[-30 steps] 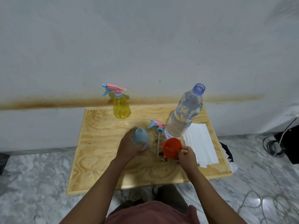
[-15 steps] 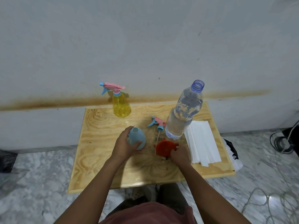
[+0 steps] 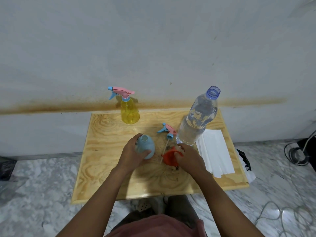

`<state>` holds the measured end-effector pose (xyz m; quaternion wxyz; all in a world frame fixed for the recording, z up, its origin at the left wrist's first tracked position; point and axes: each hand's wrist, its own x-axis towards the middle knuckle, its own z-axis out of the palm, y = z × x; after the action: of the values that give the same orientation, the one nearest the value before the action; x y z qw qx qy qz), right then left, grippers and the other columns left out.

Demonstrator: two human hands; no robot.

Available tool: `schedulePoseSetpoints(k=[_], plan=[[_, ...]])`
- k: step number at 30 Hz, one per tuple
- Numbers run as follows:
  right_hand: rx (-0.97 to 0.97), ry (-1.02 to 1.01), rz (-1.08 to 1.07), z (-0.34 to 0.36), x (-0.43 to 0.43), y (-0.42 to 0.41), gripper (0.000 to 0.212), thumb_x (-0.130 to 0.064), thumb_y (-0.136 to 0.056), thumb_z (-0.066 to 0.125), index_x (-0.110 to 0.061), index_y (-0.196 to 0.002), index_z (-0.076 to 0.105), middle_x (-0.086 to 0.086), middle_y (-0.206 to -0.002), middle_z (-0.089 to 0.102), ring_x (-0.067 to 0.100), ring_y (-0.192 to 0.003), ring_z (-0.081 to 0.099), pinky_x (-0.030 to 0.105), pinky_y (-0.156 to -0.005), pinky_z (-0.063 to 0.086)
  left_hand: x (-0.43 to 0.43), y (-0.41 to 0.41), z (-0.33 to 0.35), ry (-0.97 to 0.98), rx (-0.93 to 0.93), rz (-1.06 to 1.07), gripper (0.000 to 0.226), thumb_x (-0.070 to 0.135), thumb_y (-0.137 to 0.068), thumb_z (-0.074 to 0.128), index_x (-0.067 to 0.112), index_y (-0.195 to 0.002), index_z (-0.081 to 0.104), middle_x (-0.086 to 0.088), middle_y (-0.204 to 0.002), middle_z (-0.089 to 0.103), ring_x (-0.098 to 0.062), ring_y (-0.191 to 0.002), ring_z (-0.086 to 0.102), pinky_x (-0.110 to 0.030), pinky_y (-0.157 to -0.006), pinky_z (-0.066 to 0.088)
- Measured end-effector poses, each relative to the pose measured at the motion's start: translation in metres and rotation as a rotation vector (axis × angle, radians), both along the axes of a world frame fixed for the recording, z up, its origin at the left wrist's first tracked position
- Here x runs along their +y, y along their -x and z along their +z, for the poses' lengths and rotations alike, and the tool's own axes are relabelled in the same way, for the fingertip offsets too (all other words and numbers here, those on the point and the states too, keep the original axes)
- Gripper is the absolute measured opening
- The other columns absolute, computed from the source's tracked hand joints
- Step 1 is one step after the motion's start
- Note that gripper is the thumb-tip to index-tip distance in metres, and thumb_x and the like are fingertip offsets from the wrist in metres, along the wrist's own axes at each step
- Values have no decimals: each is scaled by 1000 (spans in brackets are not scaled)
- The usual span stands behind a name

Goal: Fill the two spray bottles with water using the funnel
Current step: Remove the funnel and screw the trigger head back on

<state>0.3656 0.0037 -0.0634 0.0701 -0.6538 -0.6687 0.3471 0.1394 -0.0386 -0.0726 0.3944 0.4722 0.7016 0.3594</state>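
Observation:
My left hand (image 3: pixel 132 155) grips the light blue spray bottle (image 3: pixel 147 146), which stands near the table's middle with its neck uncapped. Its pink and blue spray head (image 3: pixel 167 130) lies on the wood just to the right, tube pointing toward me. My right hand (image 3: pixel 189 157) holds the orange funnel (image 3: pixel 169 157) by its rim, low over the table beside the blue bottle. A large clear water bottle (image 3: pixel 198 118) with no cap stands behind my right hand. The yellow spray bottle (image 3: pixel 129 112), spray head on, stands at the back left.
A stack of white paper sheets (image 3: pixel 215 151) lies on the right side of the wooden table (image 3: pixel 102 151). The table stands against a white wall. Cables (image 3: pixel 297 151) lie on the marble floor to the right.
My right hand turned the funnel over and brought it down close to the table, fingers now over its rim. My left hand stayed on the blue bottle.

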Motion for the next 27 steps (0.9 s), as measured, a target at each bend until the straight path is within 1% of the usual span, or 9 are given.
schedulePoseSetpoints(k=[3, 8, 13, 14, 16, 17, 21, 24, 27], plan=[[26, -54, -15, 18, 7, 14, 45, -36, -91, 53, -29, -135, 53, -5, -134, 58, 17, -119, 56, 38, -96, 48, 1, 1, 0, 0, 22, 1, 65, 18, -75, 83, 31, -130, 51, 12, -122, 55, -9, -108, 51, -6, -73, 36], [79, -52, 19, 18, 30, 52, 50, -28, -91, 56, -16, -139, 50, 7, -132, 59, 22, -114, 58, 39, -94, 51, 3, 3, -2, -20, 44, -7, 67, 20, -73, 83, 27, -132, 52, 11, -126, 58, -9, -109, 54, -5, -75, 37], [-17, 167, -7, -20, 55, 73, 64, -32, -82, 54, -6, -139, 39, 20, -137, 49, 32, -113, 59, 45, -92, 54, 4, 5, -5, -42, 32, 11, 64, 19, -74, 82, 27, -131, 53, 8, -124, 61, -8, -108, 58, -1, -73, 41], [-27, 208, -17, -31, 59, 76, 59, -32, -81, 54, -5, -131, 42, 21, -133, 52, 30, -108, 60, 42, -90, 55, 4, 6, -5, -44, 27, 18, 64, 18, -74, 82, 27, -130, 54, 8, -123, 61, -8, -108, 58, -2, -73, 42], [-61, 219, -6, -43, 64, 80, 35, -26, -82, 54, -7, -111, 49, 22, -125, 57, 25, -99, 60, 38, -86, 54, 5, 9, -5, -50, 21, 32, 63, 20, -74, 82, 29, -129, 54, 8, -123, 61, -9, -108, 59, -5, -74, 43], [-86, 209, 7, -47, 63, 82, 30, -25, -83, 53, -8, -109, 50, 22, -126, 55, 26, -100, 59, 37, -88, 52, 5, 10, -5, -52, 19, 37, 63, 21, -74, 82, 30, -129, 53, 8, -123, 60, -9, -109, 58, -7, -76, 43], [-98, 121, 50, -50, 58, 91, 46, -21, -89, 54, -6, -131, 44, 22, -146, 29, 33, -110, 57, 43, -96, 49, 5, 16, -7, -65, 13, 62, 62, 20, -73, 83, 29, -128, 54, 6, -123, 60, -11, -109, 58, -13, -81, 45], [21, 52, 21, -52, 58, 94, 51, -20, -89, 55, -10, -138, 43, 14, -141, 42, 30, -113, 56, 47, -96, 50, 6, 19, -9, -64, 21, 71, 64, 22, -72, 84, 28, -129, 54, 5, -124, 60, -12, -110, 58, -19, -85, 48], [108, -30, -94, -52, 65, 95, 39, -20, -87, 52, -12, -125, 49, 14, -119, 58, 29, -97, 62, 47, -81, 56, 6, 22, -12, -50, 25, 75, 69, 23, -70, 85, 28, -131, 53, 6, -127, 58, -11, -110, 56, -15, -83, 46]])
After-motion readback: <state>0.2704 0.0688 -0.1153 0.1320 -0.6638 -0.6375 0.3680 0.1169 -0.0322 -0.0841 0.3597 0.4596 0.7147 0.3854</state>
